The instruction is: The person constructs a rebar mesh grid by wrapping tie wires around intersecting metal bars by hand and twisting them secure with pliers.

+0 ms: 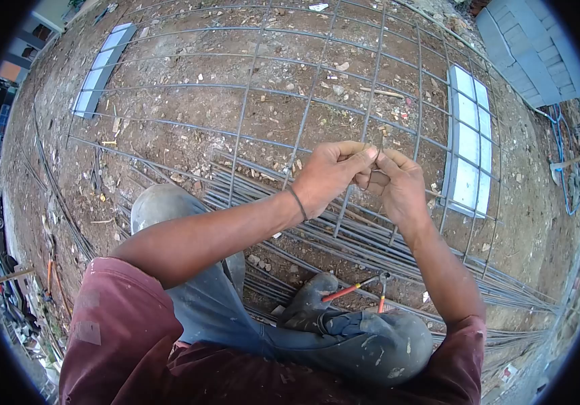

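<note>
Shirt [124,297]: maroon, short-sleeved; pale, roughly rectangular mark [87,332] on the sleeve, lower left of frame. Wristband [296,202]: dark, narrow, left wrist. Trousers [212,304]: blue-grey, soiled; whitish spots across the knee, lower right of frame.

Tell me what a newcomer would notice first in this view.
Probably the left hand and right hand, meeting near the centre, seemingly pinching thin wire above a rebar grid. Next, the long pale blocks: one at upper left, another at right beneath the bars. Red-handled pincers add bright colour at lower centre.
</note>
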A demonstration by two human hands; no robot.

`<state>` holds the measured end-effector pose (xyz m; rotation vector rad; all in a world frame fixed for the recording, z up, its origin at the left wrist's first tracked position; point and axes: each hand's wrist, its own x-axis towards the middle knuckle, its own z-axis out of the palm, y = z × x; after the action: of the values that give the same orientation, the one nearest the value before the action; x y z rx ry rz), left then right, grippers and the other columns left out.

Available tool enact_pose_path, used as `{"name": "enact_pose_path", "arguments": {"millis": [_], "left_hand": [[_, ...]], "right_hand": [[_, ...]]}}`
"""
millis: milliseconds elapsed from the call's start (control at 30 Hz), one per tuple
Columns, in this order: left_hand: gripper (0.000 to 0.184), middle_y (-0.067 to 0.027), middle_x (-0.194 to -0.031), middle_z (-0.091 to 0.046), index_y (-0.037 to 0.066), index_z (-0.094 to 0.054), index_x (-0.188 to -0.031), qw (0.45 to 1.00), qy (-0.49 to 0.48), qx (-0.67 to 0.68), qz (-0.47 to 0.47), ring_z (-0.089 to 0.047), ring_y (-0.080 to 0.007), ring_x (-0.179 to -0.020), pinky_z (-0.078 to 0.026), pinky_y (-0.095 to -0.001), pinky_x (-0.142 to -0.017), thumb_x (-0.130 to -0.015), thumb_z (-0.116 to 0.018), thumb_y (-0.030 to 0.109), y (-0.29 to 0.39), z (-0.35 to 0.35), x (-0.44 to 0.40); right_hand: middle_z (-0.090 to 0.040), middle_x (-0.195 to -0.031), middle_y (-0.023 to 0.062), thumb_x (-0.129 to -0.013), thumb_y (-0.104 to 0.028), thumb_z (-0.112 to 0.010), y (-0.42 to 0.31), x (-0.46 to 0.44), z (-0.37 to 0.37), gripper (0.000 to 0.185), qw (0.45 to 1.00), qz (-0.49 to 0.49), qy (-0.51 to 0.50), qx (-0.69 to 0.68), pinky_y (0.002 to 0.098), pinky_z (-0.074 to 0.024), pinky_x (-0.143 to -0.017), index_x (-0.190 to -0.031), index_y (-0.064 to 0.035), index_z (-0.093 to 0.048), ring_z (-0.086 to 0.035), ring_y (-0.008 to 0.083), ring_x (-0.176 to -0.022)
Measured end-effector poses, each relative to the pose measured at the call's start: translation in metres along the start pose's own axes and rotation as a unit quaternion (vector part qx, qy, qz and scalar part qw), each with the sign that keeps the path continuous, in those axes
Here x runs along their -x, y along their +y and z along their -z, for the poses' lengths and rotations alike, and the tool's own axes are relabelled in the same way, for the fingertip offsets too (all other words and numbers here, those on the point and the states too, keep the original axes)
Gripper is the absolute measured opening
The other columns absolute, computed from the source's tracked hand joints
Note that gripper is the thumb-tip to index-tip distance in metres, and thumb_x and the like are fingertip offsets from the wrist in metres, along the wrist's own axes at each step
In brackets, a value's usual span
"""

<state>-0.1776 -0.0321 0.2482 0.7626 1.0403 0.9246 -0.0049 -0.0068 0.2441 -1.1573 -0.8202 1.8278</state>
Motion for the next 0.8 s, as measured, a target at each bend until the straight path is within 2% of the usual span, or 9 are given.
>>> {"name": "enact_pose_path", "arguments": {"millis": [67, 167, 200, 233, 333, 433, 500, 600, 800], "left_hand": [[0.028, -0.0062, -0.1, -0.073, -0.004, -0.069, -0.121, 0.986, 0.008, 0.069, -0.155, -0.063, -0.0062, -0.083, -0.053, -0.0226, -0.073, -0.104, -0.063, 0.017, 0.012, -0.014, -0.003], [0.03, -0.0066, -0.105, -0.073, -0.003, -0.067, -0.128, 0.978, 0.07, -0.096, -0.174, -0.061, -0.0056, -0.086, -0.052, -0.0233, -0.075, -0.103, -0.063, 0.015, 0.023, -0.002, -0.007], [0.029, -0.0084, -0.105, -0.073, -0.003, -0.068, -0.125, 0.955, 0.112, -0.1, -0.256, -0.06, -0.0062, -0.085, -0.051, -0.0243, -0.075, -0.105, -0.06, 0.015, 0.019, 0.001, -0.015], [0.029, -0.0084, -0.105, -0.073, -0.003, -0.068, -0.125, 0.952, 0.115, -0.105, -0.262, -0.06, -0.0062, -0.085, -0.051, -0.0243, -0.075, -0.105, -0.06, 0.015, 0.015, 0.013, -0.021], [0.026, -0.0108, -0.104, -0.074, -0.003, -0.068, -0.116, 0.957, 0.14, -0.142, -0.211, -0.062, -0.0079, -0.084, -0.052, -0.0259, -0.074, -0.108, -0.054, 0.016, 0.024, 0.047, -0.027], [0.029, -0.0126, -0.096, -0.075, -0.002, -0.066, -0.105, 0.975, 0.099, -0.104, -0.171, -0.064, -0.0105, -0.078, -0.053, -0.0267, -0.073, -0.11, -0.048, 0.019, 0.027, 0.08, -0.016], [0.03, -0.012, -0.089, -0.074, 0.0, -0.065, -0.101, 0.961, 0.091, -0.25, -0.079, -0.065, -0.012, -0.073, -0.054, -0.027, -0.071, -0.111, -0.045, 0.02, 0.029, 0.1, -0.009], [0.03, -0.0116, -0.085, -0.074, 0.001, -0.066, -0.102, 0.957, 0.038, -0.286, 0.015, -0.065, -0.0128, -0.068, -0.055, -0.0268, -0.069, -0.111, -0.044, 0.02, 0.033, 0.113, -0.007], [0.03, -0.0082, -0.081, -0.071, 0.002, -0.066, -0.104, 0.986, 0.045, -0.116, 0.114, -0.065, -0.014, -0.068, -0.055, -0.0258, -0.067, -0.111, -0.045, 0.022, 0.045, 0.113, -0.007]], "right_hand": [[-0.072, -0.094, 0.0113, -0.105, -0.011, -0.055, -0.027, -0.023, -0.003, 0.018, 0.999, -0.011, 0.009, 0.038, 0.0339, -0.0625, -0.072, -0.106, 0.0011, -0.068, -0.073, 0.0217, -0.078], [-0.072, -0.092, 0.0094, -0.105, -0.012, -0.056, -0.04, -0.052, -0.025, 0.017, 0.996, 0.0, 0.018, 0.085, 0.0342, -0.0603, -0.072, -0.104, -0.0015, -0.069, -0.071, 0.0187, -0.078], [-0.072, -0.092, 0.0088, -0.105, -0.012, -0.056, -0.039, -0.059, -0.031, 0.016, 0.993, 0.004, 0.01, 0.114, 0.0349, -0.0598, -0.076, -0.104, -0.0021, -0.069, -0.071, 0.0183, -0.082], [-0.072, -0.092, 0.0088, -0.105, -0.012, -0.056, -0.034, -0.064, -0.037, 0.016, 0.994, 0.009, 0.004, 0.112, 0.0349, -0.0598, -0.076, -0.104, -0.0021, -0.069, -0.071, 0.0183, -0.082], [-0.072, -0.089, 0.009, -0.105, -0.012, -0.057, 0.0, -0.081, -0.038, 0.017, 0.998, 0.061, 0.004, 0.017, 0.0331, -0.0603, -0.073, -0.105, 0.0001, -0.069, -0.071, 0.0185, -0.08], [-0.072, -0.09, 0.0097, -0.104, -0.01, -0.057, 0.035, -0.073, -0.037, 0.017, 0.996, 0.066, -0.037, 0.055, 0.0311, -0.0607, -0.07, -0.107, 0.0019, -0.068, -0.072, 0.0186, -0.08], [-0.072, -0.092, 0.0106, -0.104, -0.01, -0.057, 0.049, -0.074, -0.029, 0.017, 0.997, 0.049, 0.0, 0.063, 0.0299, -0.061, -0.069, -0.108, 0.0028, -0.068, -0.073, 0.0187, -0.08], [-0.072, -0.093, 0.0092, -0.105, -0.012, -0.057, 0.044, -0.081, -0.026, 0.019, 0.994, 0.081, 0.0, 0.072, 0.0306, -0.0614, -0.071, -0.109, 0.0026, -0.068, -0.073, 0.019, -0.081], [-0.07, -0.103, 0.0107, -0.102, -0.017, -0.064, 0.026, -0.074, -0.029, 0.02, 0.986, -0.001, -0.037, -0.161, 0.0417, -0.0562, -0.095, -0.109, 0.0004, -0.069, -0.067, 0.0224, -0.108]]}}
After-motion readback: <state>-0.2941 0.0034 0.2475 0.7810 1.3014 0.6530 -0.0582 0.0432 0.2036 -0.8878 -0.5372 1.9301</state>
